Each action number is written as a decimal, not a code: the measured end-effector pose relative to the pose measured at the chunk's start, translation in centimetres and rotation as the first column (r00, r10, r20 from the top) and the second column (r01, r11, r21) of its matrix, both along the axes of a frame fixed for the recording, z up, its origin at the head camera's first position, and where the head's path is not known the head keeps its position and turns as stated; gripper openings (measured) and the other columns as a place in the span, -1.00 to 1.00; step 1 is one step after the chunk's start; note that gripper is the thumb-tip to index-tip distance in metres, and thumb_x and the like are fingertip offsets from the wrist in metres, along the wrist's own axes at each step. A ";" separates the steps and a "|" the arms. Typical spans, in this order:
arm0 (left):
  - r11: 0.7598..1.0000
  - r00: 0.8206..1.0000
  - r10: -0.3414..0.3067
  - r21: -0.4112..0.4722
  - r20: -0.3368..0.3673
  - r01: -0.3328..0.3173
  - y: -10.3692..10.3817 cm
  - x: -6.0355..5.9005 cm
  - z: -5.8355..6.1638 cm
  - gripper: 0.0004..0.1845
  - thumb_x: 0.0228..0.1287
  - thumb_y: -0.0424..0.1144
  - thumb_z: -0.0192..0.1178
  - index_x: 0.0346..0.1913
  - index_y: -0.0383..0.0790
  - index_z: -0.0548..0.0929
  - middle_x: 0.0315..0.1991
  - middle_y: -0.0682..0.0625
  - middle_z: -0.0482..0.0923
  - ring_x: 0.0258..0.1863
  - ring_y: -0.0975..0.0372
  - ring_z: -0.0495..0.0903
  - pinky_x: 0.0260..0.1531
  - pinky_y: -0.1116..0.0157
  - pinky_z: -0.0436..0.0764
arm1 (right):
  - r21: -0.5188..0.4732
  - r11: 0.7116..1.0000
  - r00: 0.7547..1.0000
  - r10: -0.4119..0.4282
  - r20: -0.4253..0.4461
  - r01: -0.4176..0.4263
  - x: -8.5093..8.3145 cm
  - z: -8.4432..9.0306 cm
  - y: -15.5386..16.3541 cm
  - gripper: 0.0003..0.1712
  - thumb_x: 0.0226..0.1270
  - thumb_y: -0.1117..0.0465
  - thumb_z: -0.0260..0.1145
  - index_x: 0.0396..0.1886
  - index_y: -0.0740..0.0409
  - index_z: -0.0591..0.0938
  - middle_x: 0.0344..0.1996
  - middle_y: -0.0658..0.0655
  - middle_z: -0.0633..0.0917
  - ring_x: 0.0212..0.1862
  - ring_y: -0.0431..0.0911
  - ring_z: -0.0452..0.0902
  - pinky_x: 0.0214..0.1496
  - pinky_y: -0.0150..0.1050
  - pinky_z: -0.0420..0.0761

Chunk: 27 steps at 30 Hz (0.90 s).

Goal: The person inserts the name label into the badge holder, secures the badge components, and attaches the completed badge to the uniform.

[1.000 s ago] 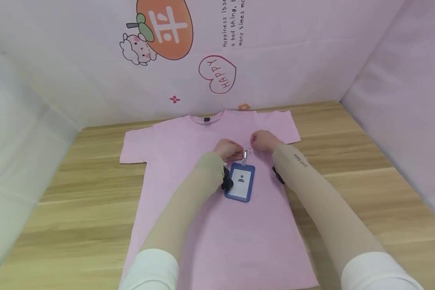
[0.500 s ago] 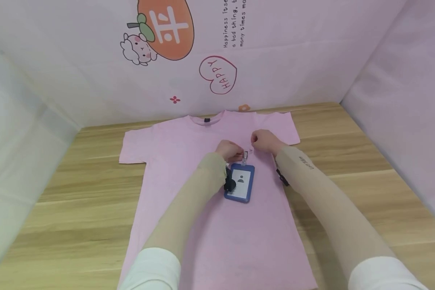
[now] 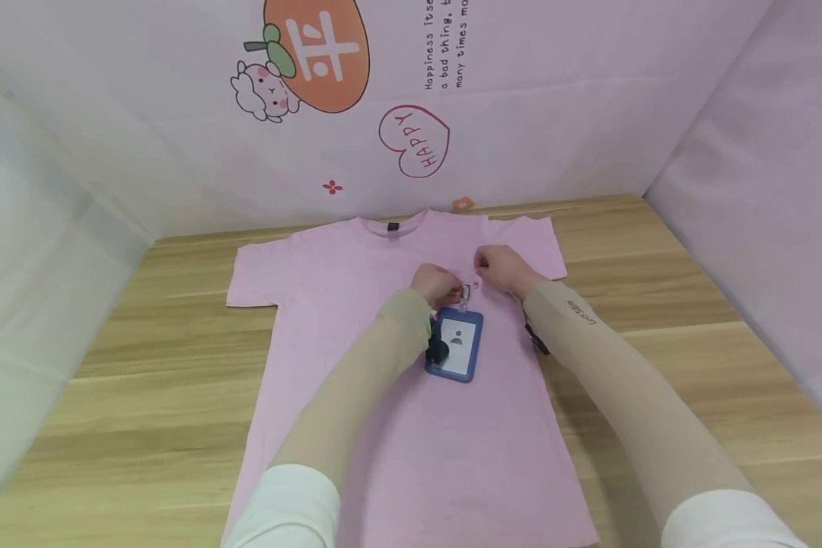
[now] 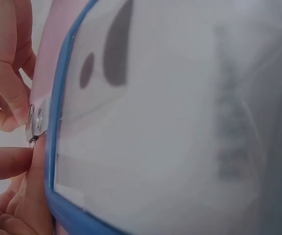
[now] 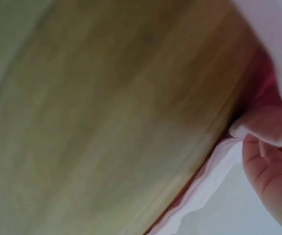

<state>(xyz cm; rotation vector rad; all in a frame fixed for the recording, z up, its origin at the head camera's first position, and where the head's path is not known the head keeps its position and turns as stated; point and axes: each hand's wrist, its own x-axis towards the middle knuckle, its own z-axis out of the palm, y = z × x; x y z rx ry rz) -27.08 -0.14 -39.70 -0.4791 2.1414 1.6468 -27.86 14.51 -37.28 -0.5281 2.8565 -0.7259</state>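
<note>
A pink T-shirt (image 3: 411,441) lies spread out, collar away from me. On its chest rests a blue-framed badge holder (image 3: 475,347) with a white card (image 3: 456,352) bearing a grey person symbol. My left hand (image 3: 433,285) pinches the small metal and clear-strap clip (image 3: 465,295) at the holder's top. Close beside it, my right hand (image 3: 501,266) has its thumb and finger together at the shirt cloth, just above a small shiny piece (image 3: 476,285). In the left wrist view, both hands' fingertips meet around the metal clip (image 4: 30,125); the shirt fold partly hides my right hand in its wrist view.
The shirt lies on a wood-grain table (image 3: 144,380). A pale printed cloth backdrop (image 3: 555,114) stands at the back edge, with side curtains (image 3: 760,198) left and right. Black wrist cameras (image 3: 438,350) sit at my wrists, the left one overlapping the holder.
The right shirt sleeve has shifted slightly toward me. My right forearm has moved a little to the right, while both hands stay near the clip and the badge holder stays put.
</note>
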 end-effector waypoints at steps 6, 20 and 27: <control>0.999 1.000 0.012 0.044 -0.017 -0.011 0.2 -0.1 -0.2 -0.76 0.16 -0.42 0.21 -0.09 -0.37 0.64 -0.53 -0.05 0.57 -0.64 0.27 0.55 -0.59 0.46 0.60 | -0.097 0.995 0.999 -0.004 -0.036 0.001 0.0 -0.4 0.5 -0.96 0.29 0.41 0.16 -0.35 0.31 0.54 -0.38 0.24 0.59 -0.25 0.08 0.44 -0.13 -0.10 0.44; 0.990 0.994 0.035 0.136 -0.108 -0.020 0.4 0.6 0.1 -0.81 0.23 -0.45 0.18 -0.10 -0.43 0.63 -0.56 -0.04 0.56 -0.62 0.30 0.55 -0.60 0.48 0.60 | -0.155 0.987 0.995 -0.023 0.099 0.038 -0.1 -0.2 1.3 -0.90 0.30 0.35 0.20 -0.27 0.29 0.45 -0.31 0.24 0.57 -0.44 -0.06 0.43 -0.44 -0.30 0.44; 0.996 0.992 0.000 0.094 -0.122 0.011 0.4 0.9 0.1 -0.84 0.27 -0.43 0.17 -0.13 -0.40 0.64 -0.50 -0.06 0.58 -0.58 0.29 0.56 -0.52 0.47 0.62 | -0.198 0.975 0.967 -0.052 0.248 0.103 -0.3 -0.5 1.5 -0.87 0.34 0.35 0.18 -0.22 0.26 0.40 -0.19 0.26 0.57 -0.52 -0.15 0.40 -0.54 -0.38 0.43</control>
